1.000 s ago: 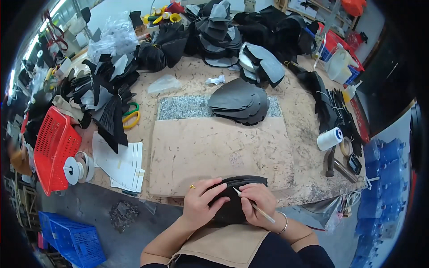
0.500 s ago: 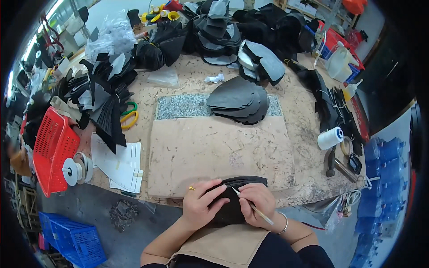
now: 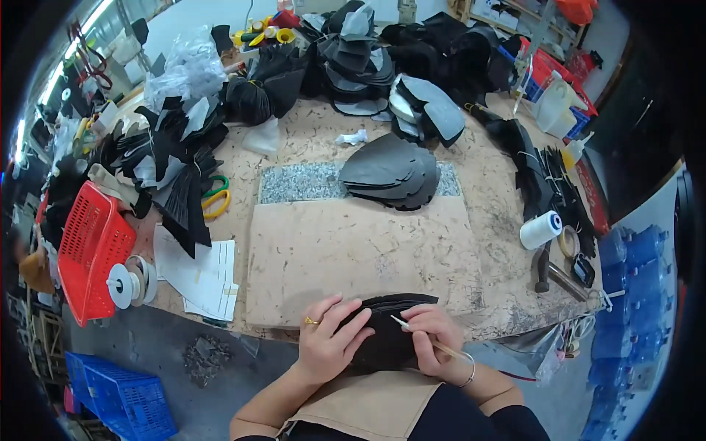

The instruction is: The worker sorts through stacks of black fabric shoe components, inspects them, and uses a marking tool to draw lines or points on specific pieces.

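A stack of black sheet pieces (image 3: 386, 339) with curved upper edges leans over the table's front edge, above my lap. My left hand (image 3: 329, 339) lies across its left side, fingers stretched out and pressing on the top piece. Between the thumb and fingers of my right hand (image 3: 434, 334) is a thin brush (image 3: 446, 350) with a light handle and a pale pointed tip. That tip points up and left, over the right part of the top piece; I cannot tell whether it touches. The stack's lower end is hidden by my apron.
A pale board (image 3: 360, 257) lies ahead, with fanned dark grey pieces (image 3: 390, 173) behind it. Bundled black pieces line the back and left. Scissors (image 3: 217, 198), paper patterns (image 3: 209, 272) and a red basket (image 3: 92, 250) are left; a thread cone (image 3: 540, 230) and hammer (image 3: 543, 270) right.
My right hand and the brush have moved slightly right, and the tip has shifted right and down along the stack. My left hand stays on the pieces, almost in place.
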### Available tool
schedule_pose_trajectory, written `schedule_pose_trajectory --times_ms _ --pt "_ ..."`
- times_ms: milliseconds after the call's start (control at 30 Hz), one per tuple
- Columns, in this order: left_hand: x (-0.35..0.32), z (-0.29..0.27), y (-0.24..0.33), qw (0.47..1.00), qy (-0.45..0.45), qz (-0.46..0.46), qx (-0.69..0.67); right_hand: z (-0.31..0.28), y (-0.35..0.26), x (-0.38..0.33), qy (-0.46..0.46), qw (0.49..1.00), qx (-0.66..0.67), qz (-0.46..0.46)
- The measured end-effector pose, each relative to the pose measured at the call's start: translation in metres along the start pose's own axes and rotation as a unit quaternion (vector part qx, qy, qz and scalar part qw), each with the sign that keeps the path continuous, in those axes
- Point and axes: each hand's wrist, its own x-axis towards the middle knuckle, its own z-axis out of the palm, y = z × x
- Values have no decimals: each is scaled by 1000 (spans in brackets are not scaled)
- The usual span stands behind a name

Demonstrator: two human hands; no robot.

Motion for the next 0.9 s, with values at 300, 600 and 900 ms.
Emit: schedule_pose_trajectory --times_ms 300,600,900 --pt "0 7 -12 988 47 -14 -148 5 12 -17 248 954 165 -19" --pt "80 -2 -58 957 128 -225 -128 8 -4 -8 -27 1000 -8 -10" --pt "22 -23 -2 985 -129 -86 -74 9 -4 1 -23 996 -86 -22"
